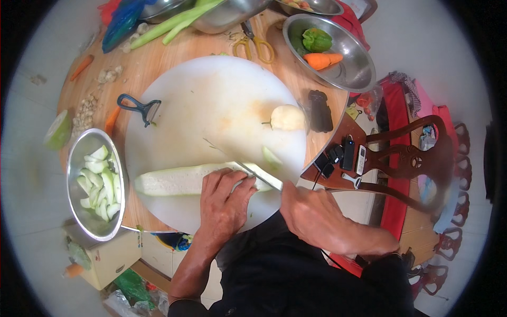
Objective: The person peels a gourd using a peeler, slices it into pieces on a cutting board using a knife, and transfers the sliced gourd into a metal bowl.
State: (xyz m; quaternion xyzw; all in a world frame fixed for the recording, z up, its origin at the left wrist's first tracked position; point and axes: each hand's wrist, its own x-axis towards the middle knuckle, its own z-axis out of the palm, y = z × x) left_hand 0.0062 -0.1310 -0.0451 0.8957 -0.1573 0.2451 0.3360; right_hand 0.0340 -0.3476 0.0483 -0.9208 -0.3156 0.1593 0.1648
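Observation:
A long, pale, peeled gourd half (170, 181) lies across the lower part of a round white cutting board (198, 103). My left hand (225, 198) presses down on the gourd near its right end, fingertips bent. In my right hand (313, 216) is the handle of a kitchen knife (259, 176). Its blade slants across the gourd just right of my left fingertips; how deep the edge sits is not clear. One cut slice (272, 157) rests beyond the gourd's right end. Farther up the board are a peeled round vegetable or fruit (287, 117) with a stem and a dark-handled peeler (142, 107).
A steel bowl of cut pale pieces (69, 190) stands left of the board. Scissors (253, 45) and a steel basin (368, 75) holding a carrot (323, 60) and a green pepper (317, 39) are beyond it. Garlic (85, 115) lies left; a wooden chair (416, 158) stands right.

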